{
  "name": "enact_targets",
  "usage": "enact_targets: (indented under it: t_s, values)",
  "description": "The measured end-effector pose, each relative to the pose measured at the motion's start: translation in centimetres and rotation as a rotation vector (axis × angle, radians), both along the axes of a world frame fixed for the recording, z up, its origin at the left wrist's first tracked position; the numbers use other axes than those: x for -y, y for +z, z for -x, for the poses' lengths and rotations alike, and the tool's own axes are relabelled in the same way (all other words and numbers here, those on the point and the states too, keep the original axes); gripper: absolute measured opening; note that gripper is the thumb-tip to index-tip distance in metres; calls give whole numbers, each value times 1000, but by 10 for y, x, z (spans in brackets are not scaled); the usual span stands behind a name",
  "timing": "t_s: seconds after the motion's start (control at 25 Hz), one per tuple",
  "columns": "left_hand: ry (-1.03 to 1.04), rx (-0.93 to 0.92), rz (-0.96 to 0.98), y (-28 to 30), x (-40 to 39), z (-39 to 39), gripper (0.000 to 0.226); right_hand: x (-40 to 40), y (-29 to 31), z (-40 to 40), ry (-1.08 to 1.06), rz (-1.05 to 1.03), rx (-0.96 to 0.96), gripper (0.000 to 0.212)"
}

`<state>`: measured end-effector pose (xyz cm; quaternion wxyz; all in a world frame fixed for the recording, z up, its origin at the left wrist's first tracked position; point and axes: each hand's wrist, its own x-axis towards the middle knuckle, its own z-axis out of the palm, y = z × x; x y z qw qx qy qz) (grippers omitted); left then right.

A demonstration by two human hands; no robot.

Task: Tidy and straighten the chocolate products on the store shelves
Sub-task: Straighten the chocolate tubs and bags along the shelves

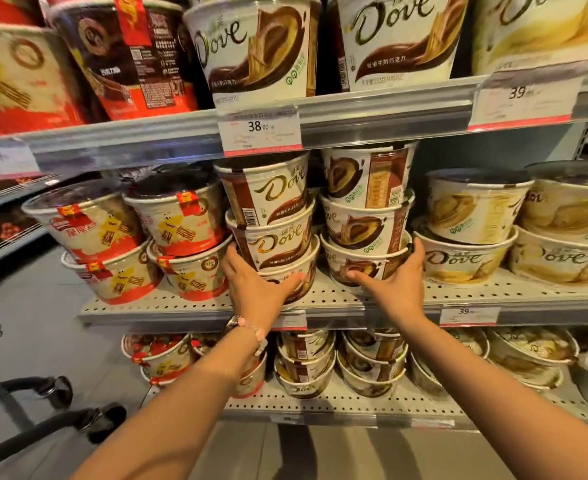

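Note:
Two stacks of brown-and-white Dove chocolate tubs stand side by side on the middle shelf (323, 304), each three high. My left hand (251, 282) wraps the front and left side of the bottom tub of the left stack (306, 268). My right hand (394, 280) presses on the front and right side of the bottom tub of the right stack (358, 268). The upper tubs of the left stack (271, 199) lean a little and show barcodes instead of the logo. The top tub of the right stack (365, 174) is also turned sideways.
Red-and-white wafer tubs (178, 220) sit left of the stacks, yellow Dove tubs (472, 209) to the right. The upper shelf edge with a price tag (259, 131) hangs just above the stacks. More tubs fill the lower shelf (306, 358). A trolley wheel (105, 420) is at floor level left.

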<state>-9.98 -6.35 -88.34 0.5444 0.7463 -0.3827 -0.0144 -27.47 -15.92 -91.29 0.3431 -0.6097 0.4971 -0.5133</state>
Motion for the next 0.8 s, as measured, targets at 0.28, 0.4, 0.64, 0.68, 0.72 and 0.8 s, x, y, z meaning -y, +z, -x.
enact_targets:
  t_s: [0.28,0.4,0.64,0.68,0.72,0.8]
  values:
    - [-129,69,-13,-8,0,-35,124,8,-8,1,-8,65,-49,117]
    - [-181,74,-20,-9,-1,-43,122,0,-5,-1,12,53,-38,117]
    - [-164,38,9,-15,-3,-36,119,-79,-16,-32,-33,216,-22,65]
    - [-141,26,31,-18,-3,-31,118,-82,-16,-38,48,210,-15,58]
    - [-113,11,51,-22,-4,-27,116,-80,-12,-44,137,165,-14,56]
    - [-80,-32,72,-29,-5,-19,118,-64,-2,-57,274,38,-47,67]
